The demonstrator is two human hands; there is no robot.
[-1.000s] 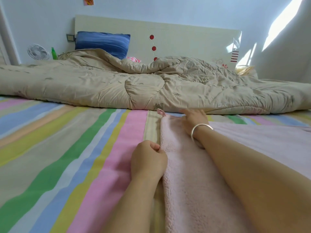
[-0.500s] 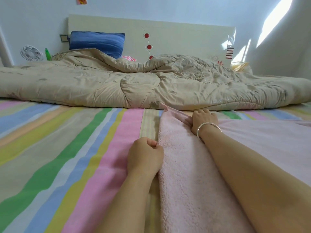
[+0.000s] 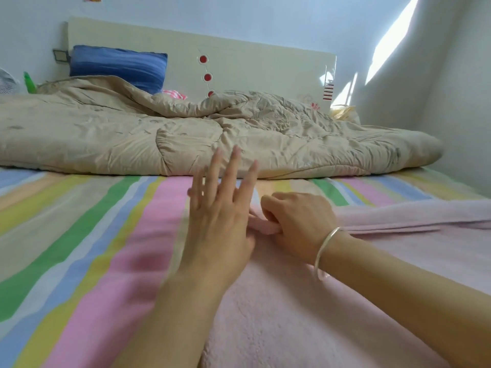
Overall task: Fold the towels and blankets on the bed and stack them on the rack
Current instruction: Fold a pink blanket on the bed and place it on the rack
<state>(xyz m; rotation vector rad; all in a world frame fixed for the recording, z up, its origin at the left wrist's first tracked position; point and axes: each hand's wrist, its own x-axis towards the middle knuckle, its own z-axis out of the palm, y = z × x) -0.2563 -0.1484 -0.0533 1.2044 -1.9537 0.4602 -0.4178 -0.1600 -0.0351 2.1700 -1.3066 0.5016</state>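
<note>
1. Pink fleece towel (image 3: pixel 305 301): spread flat over the near right of the bed, far left corner bunched up and pinched in the right hand (image 3: pixel 295 221).
2. Beige quilt (image 3: pixel 186 134): rumpled, unfolded, lying across the head end, apart from the towel.

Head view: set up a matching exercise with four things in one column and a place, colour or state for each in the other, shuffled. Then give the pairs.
Things:
1. pillow
2. quilt
3. towel
4. bangle

Descriptions:
a. pink, its corner pinched by the right hand
b. blue, at the headboard
c. beige, rumpled across the far side of the bed
d. silver

Pairs: 1-b, 2-c, 3-a, 4-d
</note>
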